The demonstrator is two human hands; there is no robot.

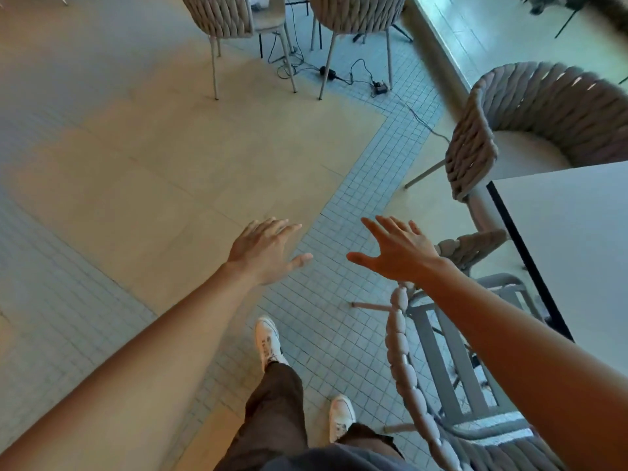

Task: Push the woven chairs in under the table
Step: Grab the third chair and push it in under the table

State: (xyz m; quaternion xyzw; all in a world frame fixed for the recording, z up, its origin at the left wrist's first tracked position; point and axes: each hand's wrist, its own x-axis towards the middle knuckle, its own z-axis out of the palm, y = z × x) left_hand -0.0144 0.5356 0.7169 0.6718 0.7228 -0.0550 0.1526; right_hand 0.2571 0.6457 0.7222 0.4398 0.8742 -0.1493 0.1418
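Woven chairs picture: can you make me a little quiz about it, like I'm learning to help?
1. True or false: the left hand is gripping a chair.
2. Which woven chair is nearest the right hand? A) the near chair just below that arm B) the corner chair past the end of the white table C) the far chair at the top left
3. Fill in: on the floor by the far chairs lie black ____.

Key: 1 false, both hands are open and touch nothing. 2 A. 3 cables.
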